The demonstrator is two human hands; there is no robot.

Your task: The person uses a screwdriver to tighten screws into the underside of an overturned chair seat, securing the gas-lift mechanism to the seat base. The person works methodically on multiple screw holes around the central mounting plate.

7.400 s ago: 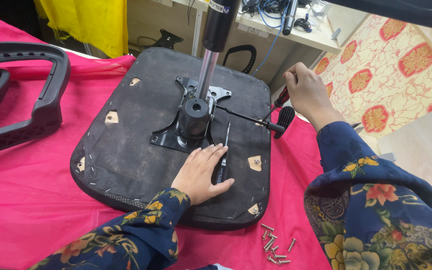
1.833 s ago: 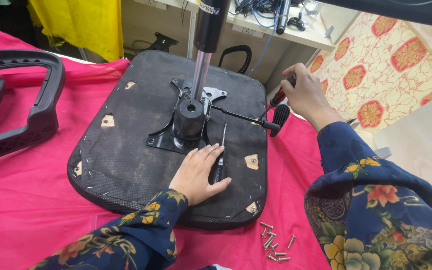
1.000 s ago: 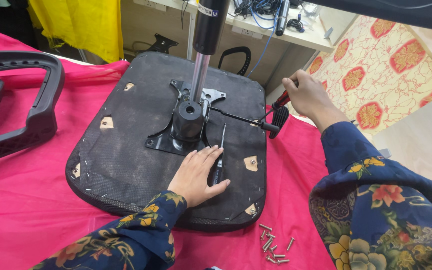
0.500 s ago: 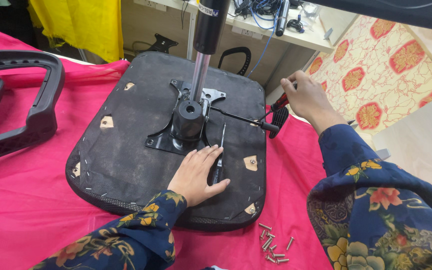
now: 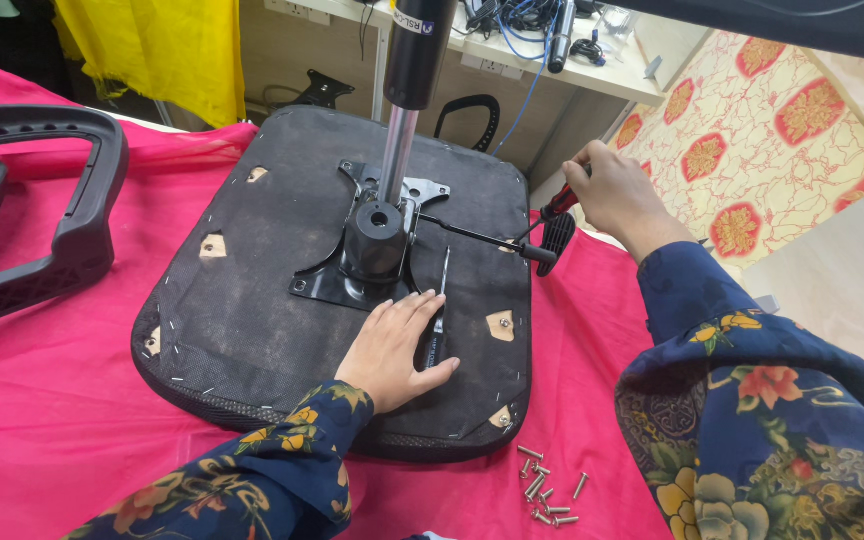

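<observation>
An upturned black chair seat lies on the red cloth, with a black metal mechanism plate and a chrome gas-lift column standing on it. My left hand lies flat on the seat just in front of the plate, fingers spread, and a slim black tool lies along its fingers. My right hand grips a red-handled screwdriver at the seat's right edge. Its tip points down beside the black paddle of the adjusting lever.
Several loose screws lie on the red cloth near the seat's front right corner. A black armrest rests at the left. Behind are a desk with cables, a yellow cloth and a patterned floor mat.
My right hand with the screwdriver has shifted slightly along the seat's right edge by the lever paddle. My left hand has stayed flat on the seat.
</observation>
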